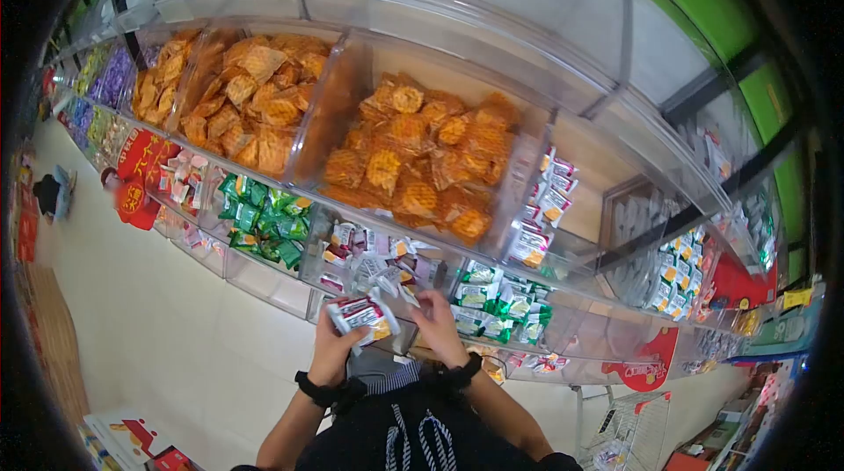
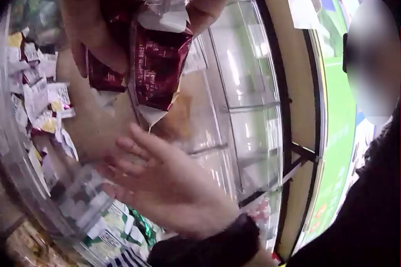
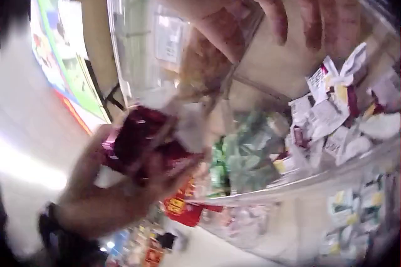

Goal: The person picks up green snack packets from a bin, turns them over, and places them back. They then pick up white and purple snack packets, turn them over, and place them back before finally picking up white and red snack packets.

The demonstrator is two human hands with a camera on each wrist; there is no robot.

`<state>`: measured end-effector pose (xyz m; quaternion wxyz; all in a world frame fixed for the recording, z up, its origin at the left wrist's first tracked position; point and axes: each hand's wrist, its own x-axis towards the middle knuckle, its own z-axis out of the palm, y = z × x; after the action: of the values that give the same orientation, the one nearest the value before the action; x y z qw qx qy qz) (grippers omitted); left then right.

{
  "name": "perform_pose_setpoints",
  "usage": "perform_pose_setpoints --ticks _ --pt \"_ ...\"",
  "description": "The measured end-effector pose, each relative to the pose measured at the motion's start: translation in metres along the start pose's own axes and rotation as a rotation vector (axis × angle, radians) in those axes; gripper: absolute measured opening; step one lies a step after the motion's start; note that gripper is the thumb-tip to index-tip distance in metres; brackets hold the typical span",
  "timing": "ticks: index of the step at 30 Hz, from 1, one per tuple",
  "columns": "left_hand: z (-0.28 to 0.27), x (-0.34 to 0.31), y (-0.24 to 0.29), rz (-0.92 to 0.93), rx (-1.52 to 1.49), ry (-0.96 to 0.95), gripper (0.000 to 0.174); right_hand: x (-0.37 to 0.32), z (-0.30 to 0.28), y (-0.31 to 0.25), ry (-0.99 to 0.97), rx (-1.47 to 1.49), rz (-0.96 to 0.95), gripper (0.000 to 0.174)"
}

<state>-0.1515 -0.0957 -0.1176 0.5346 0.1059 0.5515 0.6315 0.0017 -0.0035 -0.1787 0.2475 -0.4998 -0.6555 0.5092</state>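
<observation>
My left hand (image 1: 330, 355) grips small white-and-maroon snack packets (image 1: 367, 316) in front of my body, above the lower row of bins. In the left wrist view the maroon undersides of at least two packets (image 2: 160, 66) show between the thumb and fingers. My right hand (image 1: 442, 330) hovers just to the right of them, its fingers loosely spread. The left wrist view shows its palm (image 2: 169, 182) with nothing in it. Beneath both hands lies a bin of similar white-and-maroon packets (image 1: 347, 251), seen close under the right fingers (image 3: 311, 23) in the right wrist view.
Green packets (image 1: 268, 216) fill the bin to the left, and green-and-white packets (image 1: 501, 299) the one to the right. Higher up, clear-walled bins hold orange-wrapped snacks (image 1: 422, 154). A shopping cart (image 1: 629, 427) stands at lower right. Red signs (image 1: 136, 176) hang on the bin fronts.
</observation>
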Motion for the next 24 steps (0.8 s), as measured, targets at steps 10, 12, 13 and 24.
perform_pose_setpoints --ticks 10,12,13,24 --pt "-0.067 0.007 0.031 0.058 -0.059 0.249 0.052 0.175 0.072 0.196 -0.257 -0.293 0.274 0.063" --pt "-0.078 0.009 0.030 0.047 -0.078 0.256 0.052 0.180 0.079 0.218 -0.199 -0.283 0.278 0.062" --pt "-0.080 0.011 0.030 0.048 -0.080 0.256 0.052 0.173 0.076 0.196 -0.166 -0.409 0.278 0.061" --pt "-0.038 0.052 0.029 0.064 -0.094 -0.036 0.057 0.056 0.004 -0.014 0.153 0.824 0.469 0.018"
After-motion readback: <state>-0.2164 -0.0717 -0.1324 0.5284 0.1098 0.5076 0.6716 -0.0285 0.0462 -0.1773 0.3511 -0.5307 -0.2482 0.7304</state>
